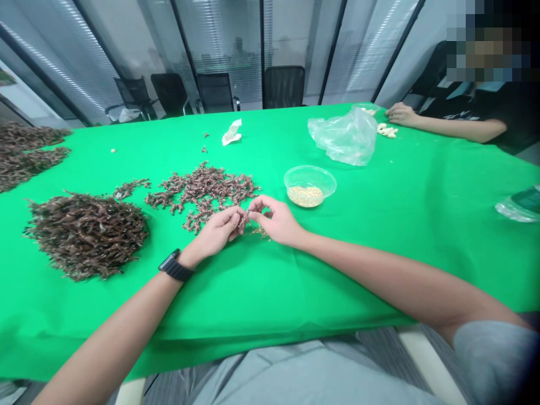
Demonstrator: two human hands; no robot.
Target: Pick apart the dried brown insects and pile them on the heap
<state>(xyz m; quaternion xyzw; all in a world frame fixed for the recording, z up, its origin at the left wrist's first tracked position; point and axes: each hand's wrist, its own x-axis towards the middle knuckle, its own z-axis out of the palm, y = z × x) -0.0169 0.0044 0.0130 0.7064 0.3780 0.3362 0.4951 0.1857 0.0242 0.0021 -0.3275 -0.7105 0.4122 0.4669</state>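
My left hand (223, 228), with a dark watch on its wrist, pinches a small brown dried twig-like piece (242, 223). My right hand (276, 220) meets it fingertip to fingertip, thumb and forefinger closed at the same spot; what they grip is too small to make out. Below the fingers lie small golden bits (260, 231) on the green cloth. Just beyond the hands spreads a loose heap of brown knobbly pieces (206, 185). A clear plastic bowl (327, 183) past my right hand holds pale golden grains (304, 196).
A taller pile of brown dried stalks (86, 236) stands at left, with more heaps (25, 152) at the far left edge. A clear plastic bag (348, 135), crumpled paper (232, 133) and pale pieces (387, 131) lie farther back. A co-worker's hand (400, 114) rests at back right.
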